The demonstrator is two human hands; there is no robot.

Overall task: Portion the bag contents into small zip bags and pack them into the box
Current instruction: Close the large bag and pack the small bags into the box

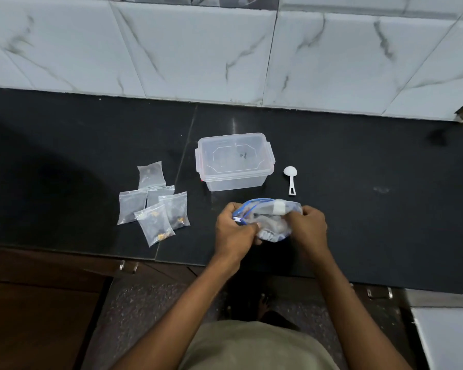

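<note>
While big zip bag [267, 217] sits on table [358, 209], left hand [234, 227] and right hand [309, 225] both curled, gripping its sides.

Box lid [234, 153]: you can see a small dark mark near the middle, too blurred to read.
Large bag [271, 218]: a white patch, no legible text.
Elsewhere: nothing you can read.

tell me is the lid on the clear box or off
On. The lid sits flat over the clear box, its side clips down at the rim; whether they are fully latched cannot be told.
</note>
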